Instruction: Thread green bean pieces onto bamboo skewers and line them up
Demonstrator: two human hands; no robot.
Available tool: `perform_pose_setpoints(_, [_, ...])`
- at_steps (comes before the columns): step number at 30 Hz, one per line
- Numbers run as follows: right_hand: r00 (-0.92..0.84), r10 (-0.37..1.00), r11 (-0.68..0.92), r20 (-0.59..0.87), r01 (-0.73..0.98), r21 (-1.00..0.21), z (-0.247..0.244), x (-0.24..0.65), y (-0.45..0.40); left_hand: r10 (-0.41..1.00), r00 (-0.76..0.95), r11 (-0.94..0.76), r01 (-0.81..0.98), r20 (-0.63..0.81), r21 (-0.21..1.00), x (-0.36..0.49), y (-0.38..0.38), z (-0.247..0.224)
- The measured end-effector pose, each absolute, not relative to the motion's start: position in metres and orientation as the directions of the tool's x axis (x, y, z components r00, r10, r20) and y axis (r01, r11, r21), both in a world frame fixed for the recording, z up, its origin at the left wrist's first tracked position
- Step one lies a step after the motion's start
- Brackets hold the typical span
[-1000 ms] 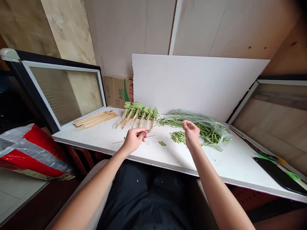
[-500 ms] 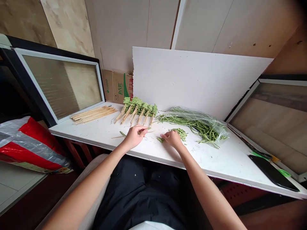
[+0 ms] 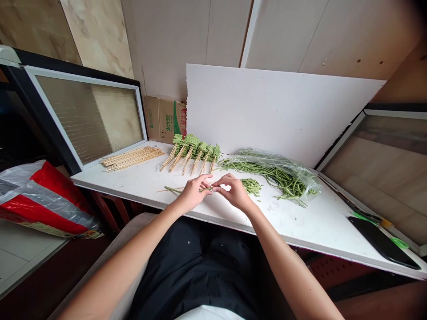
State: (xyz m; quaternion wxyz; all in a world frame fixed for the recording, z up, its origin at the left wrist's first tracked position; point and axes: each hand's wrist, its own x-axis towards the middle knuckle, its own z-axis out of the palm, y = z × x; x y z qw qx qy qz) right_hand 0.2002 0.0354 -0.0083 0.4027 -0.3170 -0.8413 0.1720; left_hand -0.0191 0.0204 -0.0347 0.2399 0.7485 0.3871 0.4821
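My left hand (image 3: 194, 194) is closed around a green long bean (image 3: 171, 190) and a thin bamboo skewer (image 3: 160, 191); both stick out to its left, above the front of the table. Close against it, my right hand (image 3: 232, 192) pinches the bean's right end between thumb and fingertips. The skewer's tip is hard to make out between the hands. Just right of my right hand lies a small pile of short bean pieces (image 3: 251, 186). Behind the hands, several finished skewers of bean pieces (image 3: 196, 149) lie in a row.
Bare skewers (image 3: 131, 158) lie at the left of the white table (image 3: 287, 224). Whole long beans (image 3: 283, 175) spill from a clear plastic bag at the right. A black phone (image 3: 383, 242) rests near the right edge. A cardboard box (image 3: 163, 118) and a white board (image 3: 267, 111) stand behind.
My right hand has moved left from beside the bean pieces to meet my left hand, and now pinches the bean's end. My left hand has shifted slightly right and down.
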Motion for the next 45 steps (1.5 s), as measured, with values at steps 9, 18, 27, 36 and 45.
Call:
perform_pose_setpoints(9, [-0.465, 0.595, 0.802, 0.655, 0.400, -0.445, -0.006, 0.201, 0.037, 0.753, 0.246, -0.647, 0.446, 0.610, 0.619, -0.025, 0.021, -0.031])
perform_pose_setpoints(18, [-0.371, 0.592, 0.803, 0.715, 0.344, -0.487, -0.011, 0.189, 0.032, 0.761, 0.258, -0.647, 0.375, 0.596, 0.664, -0.019, 0.015, -0.027])
perform_pose_setpoints(27, [-0.323, 0.783, 0.577, 0.532, 0.057, -0.815, -0.029, 0.176, 0.035, 0.765, 0.262, -0.632, 0.132, 0.589, 0.763, -0.018, 0.017, -0.032])
perform_pose_setpoints(36, [-0.033, 0.826, 0.557, 0.563, 0.201, -0.806, -0.017, 0.222, 0.065, 0.807, 0.242, -0.568, 0.068, 0.539, 0.820, -0.033, 0.028, -0.026])
perform_pose_setpoints(45, [-0.152, 0.923, 0.303, 0.355, 0.854, -0.424, -0.051, 0.244, 0.085, 0.851, 0.286, -0.512, 0.269, 0.440, 0.816, -0.036, 0.030, -0.036])
